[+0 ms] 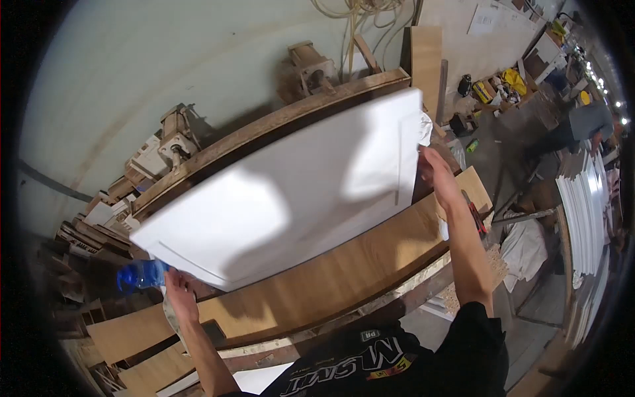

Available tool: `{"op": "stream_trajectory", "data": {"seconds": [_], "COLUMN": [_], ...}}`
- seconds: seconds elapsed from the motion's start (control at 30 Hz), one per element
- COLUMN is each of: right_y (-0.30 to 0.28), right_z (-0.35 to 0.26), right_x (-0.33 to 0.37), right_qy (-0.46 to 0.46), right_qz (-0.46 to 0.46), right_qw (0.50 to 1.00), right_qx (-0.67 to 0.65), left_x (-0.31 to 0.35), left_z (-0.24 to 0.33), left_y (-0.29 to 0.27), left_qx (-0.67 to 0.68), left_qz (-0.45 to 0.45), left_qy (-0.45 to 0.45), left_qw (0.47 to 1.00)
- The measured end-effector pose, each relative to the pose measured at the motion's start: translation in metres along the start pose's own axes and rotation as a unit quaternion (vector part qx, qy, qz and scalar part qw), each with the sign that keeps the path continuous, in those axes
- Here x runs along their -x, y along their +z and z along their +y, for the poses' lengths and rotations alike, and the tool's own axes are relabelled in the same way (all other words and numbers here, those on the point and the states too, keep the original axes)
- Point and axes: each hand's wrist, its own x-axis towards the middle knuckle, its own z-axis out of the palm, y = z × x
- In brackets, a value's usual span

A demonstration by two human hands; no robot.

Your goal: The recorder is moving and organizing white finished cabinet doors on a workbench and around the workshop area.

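Above the long wooden worktop (344,271), a white panelled door (291,192) is held by its two short ends, left hand (180,294) closed on the near-left corner and right hand (436,173) closed on the far-right edge, probably because a grip at opposite ends keeps so wide a panel level and off the wood. Left fingers also seem to pinch a pale rag (170,317), with a blue plastic bottle (140,274) just beside them. Panel's far long edge sits close to the raised wooden rail (264,129), leaving little room there; the worktop's near edge lies bare, and open floor (496,159) shows beyond its right end.
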Motion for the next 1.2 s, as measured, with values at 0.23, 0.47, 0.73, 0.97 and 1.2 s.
{"op": "stream_trajectory", "data": {"seconds": [0.23, 0.47, 0.73, 0.97, 1.2], "right_y": [-0.100, -0.156, -0.157, -0.176, -0.192], "right_z": [0.024, 0.070, 0.160, 0.187, 0.218], "right_x": [0.134, 0.213, 0.268, 0.313, 0.352], "right_qy": [0.080, 0.176, 0.197, 0.060, 0.216], "right_qz": [-0.128, -0.205, -0.168, -0.130, -0.025], "right_qw": [0.982, 0.950, 0.962, 0.988, 0.975], "right_qx": [-0.118, -0.156, -0.093, 0.051, 0.043], "left_x": [0.162, 0.249, 0.330, 0.386, 0.380], "left_z": [0.015, -0.047, -0.112, -0.137, -0.196], "left_y": [-0.073, -0.132, -0.147, -0.152, -0.174], "left_qx": [-0.001, -0.064, -0.082, -0.153, -0.126], "left_qz": [-0.014, -0.112, -0.127, -0.041, 0.022], "left_qy": [-0.089, -0.175, -0.164, -0.182, -0.120], "left_qw": [0.996, 0.976, 0.975, 0.970, 0.985]}}
